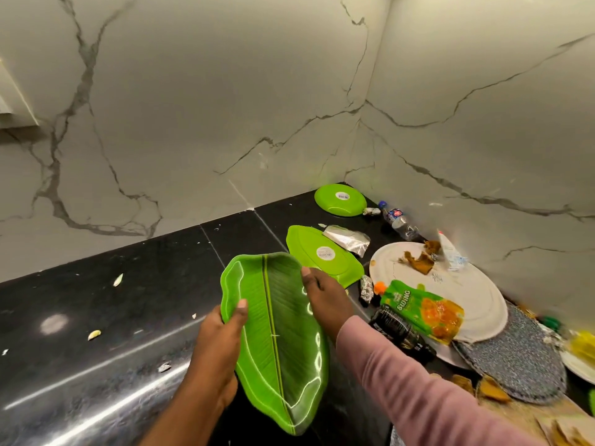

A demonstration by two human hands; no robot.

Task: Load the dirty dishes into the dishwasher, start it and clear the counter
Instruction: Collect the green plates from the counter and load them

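At lower centre of the frame both hands hold a green leaf plate above the black counter, face up and tilted. The left hand grips its left rim, thumb curled over the edge; the right hand, in a pink sleeve, grips the right rim. Just beyond, toward centre right, a second leaf plate lies upside down on the counter, and a round green plate lies upside down in the corner further up. At right a white plate carries food scraps and a juice pouch. A dark bottle lies beside it, a clear bottle near the wall, and foil touching the second leaf plate.
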